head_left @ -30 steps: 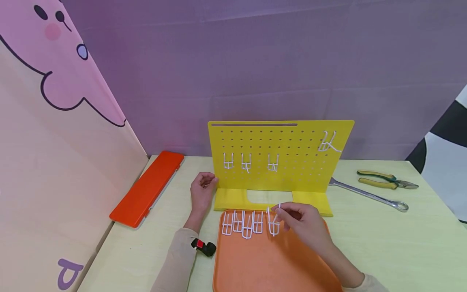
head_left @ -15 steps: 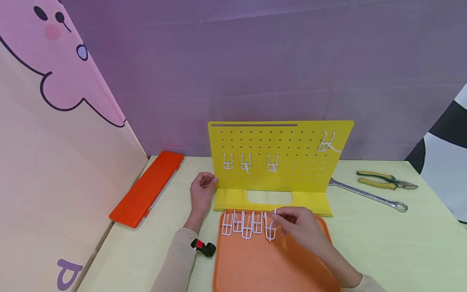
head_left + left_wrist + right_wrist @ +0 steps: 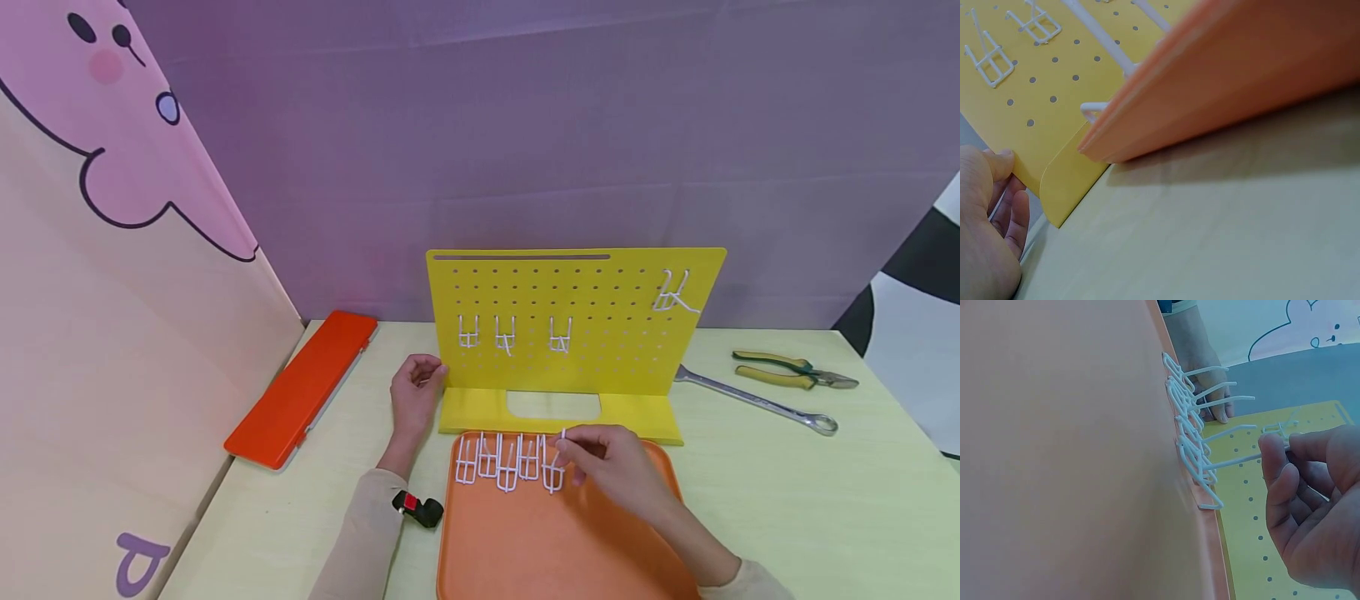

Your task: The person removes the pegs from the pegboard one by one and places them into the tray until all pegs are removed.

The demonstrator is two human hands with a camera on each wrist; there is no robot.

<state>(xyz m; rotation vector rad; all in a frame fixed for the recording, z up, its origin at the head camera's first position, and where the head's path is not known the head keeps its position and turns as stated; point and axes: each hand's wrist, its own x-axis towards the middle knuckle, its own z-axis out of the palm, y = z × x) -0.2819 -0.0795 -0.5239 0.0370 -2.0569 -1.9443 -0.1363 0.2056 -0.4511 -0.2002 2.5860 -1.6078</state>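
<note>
My right hand point(image 3: 615, 467) pinches the prong of a white wire pegboard hook point(image 3: 552, 479) between thumb and index finger. In the right wrist view that prong point(image 3: 1235, 460) sticks out from the near end of a row of similar hooks point(image 3: 1182, 394). The row lies along the far edge of the orange tray point(image 3: 540, 550), the held hook beside it. My left hand point(image 3: 415, 400) grips the left edge of the yellow pegboard point(image 3: 615, 358). In the left wrist view its thumb point(image 3: 1000, 164) lies on the board's front, other fingers behind the edge.
Three hooks point(image 3: 506, 335) hang in a row on the pegboard, and another hook point(image 3: 670, 296) sits at its upper right. A red case point(image 3: 303, 387) lies to the left. To the right are a wrench point(image 3: 757, 400) and pliers point(image 3: 798, 371). A curtain stands behind.
My right hand has moved left and slightly nearer to me, bringing the pinched hook closer to the others in the row. The left hand has stayed at the board's edge.
</note>
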